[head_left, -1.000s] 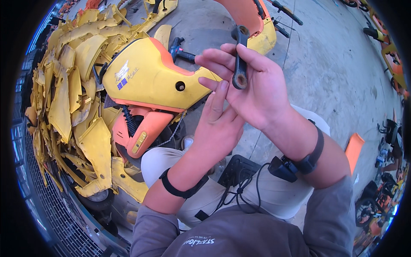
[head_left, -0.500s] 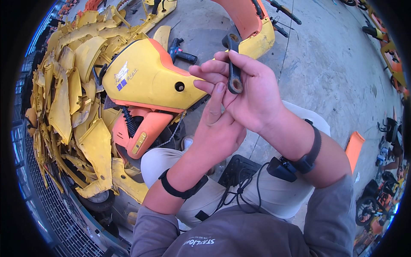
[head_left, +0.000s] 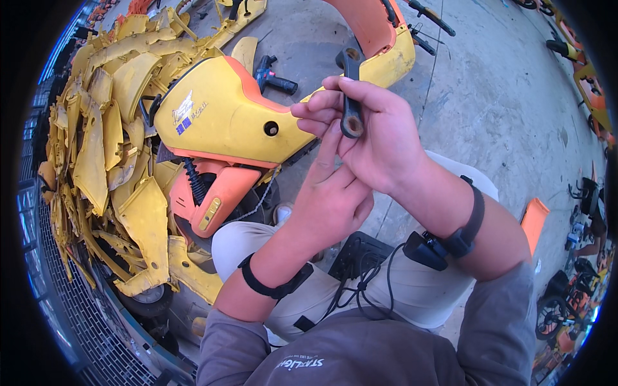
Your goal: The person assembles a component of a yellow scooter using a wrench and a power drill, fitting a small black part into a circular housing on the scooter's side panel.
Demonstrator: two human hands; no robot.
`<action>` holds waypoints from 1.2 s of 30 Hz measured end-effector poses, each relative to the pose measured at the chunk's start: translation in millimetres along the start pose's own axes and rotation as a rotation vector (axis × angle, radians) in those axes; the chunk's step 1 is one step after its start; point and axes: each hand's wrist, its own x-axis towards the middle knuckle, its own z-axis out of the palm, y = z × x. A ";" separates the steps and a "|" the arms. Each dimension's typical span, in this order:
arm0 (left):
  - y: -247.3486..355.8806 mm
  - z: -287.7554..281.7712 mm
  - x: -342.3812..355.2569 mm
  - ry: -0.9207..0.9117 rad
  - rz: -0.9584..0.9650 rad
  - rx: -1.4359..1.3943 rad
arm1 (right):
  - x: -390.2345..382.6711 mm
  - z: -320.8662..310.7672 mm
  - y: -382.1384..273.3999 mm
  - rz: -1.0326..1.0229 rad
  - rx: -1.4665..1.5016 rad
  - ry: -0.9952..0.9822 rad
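My right hand [head_left: 386, 122] is raised in front of me, palm partly turned up, with its thumb and fingers closed around a black link arm [head_left: 351, 103]. The arm has a rusty hole at its near end and a forked or ringed far end. Against the right palm rests my left hand [head_left: 331, 199], its index finger stretched up toward the fingers of the right. The other left fingers are bent and partly hidden; I see nothing held in them. Beyond the hands lies a yellow and orange scooter body shell [head_left: 225, 122] with a black spring beneath it.
A large heap of yellow plastic panels [head_left: 96, 148] fills the left side. A dark cordless power tool [head_left: 273, 78] lies on the floor behind the shell. Another orange and yellow shell [head_left: 393, 58] stands farther off. An orange panel [head_left: 533, 225] lies at the right.
The link arm and my right hand have shifted very slightly. My left index finger has slid a little up and to the right along the right hand.
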 end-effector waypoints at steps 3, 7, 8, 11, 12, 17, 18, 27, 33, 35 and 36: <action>2.0 -0.3 1.4 0.009 -0.009 -0.028 | -0.1 0.1 0.5 -0.002 -0.030 0.026; 3.0 -2.4 3.4 0.009 0.007 -0.062 | 0.8 -1.3 -0.5 -0.002 -0.087 0.038; 3.1 -2.8 3.6 0.022 0.018 -0.076 | 1.7 -1.5 0.3 -0.003 -0.112 0.059; 1.0 -1.1 1.4 0.022 0.012 -0.121 | 4.1 -1.6 1.5 -0.010 -0.159 0.082; 0.8 -1.4 2.0 0.022 0.013 -0.121 | 5.0 -1.6 1.7 -0.015 -0.182 0.085; -0.2 -2.4 3.9 0.034 -0.010 -0.166 | 9.0 -3.8 1.2 -0.061 -0.233 0.139; 1.1 -4.8 4.1 0.033 -0.009 -0.164 | 9.7 -3.6 0.0 -0.078 -0.224 0.162; 20.7 -61.6 -11.9 -0.107 -0.327 -0.253 | 19.9 -30.0 -10.6 -0.185 -0.367 0.087; 37.4 -58.6 -38.2 -0.313 -0.106 -0.492 | 21.2 -40.2 -18.6 0.014 -0.354 -0.004; 42.6 -52.0 -43.3 -0.267 0.023 -0.602 | 24.5 -42.4 -33.1 0.112 -0.356 -0.099; 46.7 -53.9 -46.7 -0.247 0.042 -0.634 | 25.5 -39.1 -26.4 0.096 -0.374 -0.076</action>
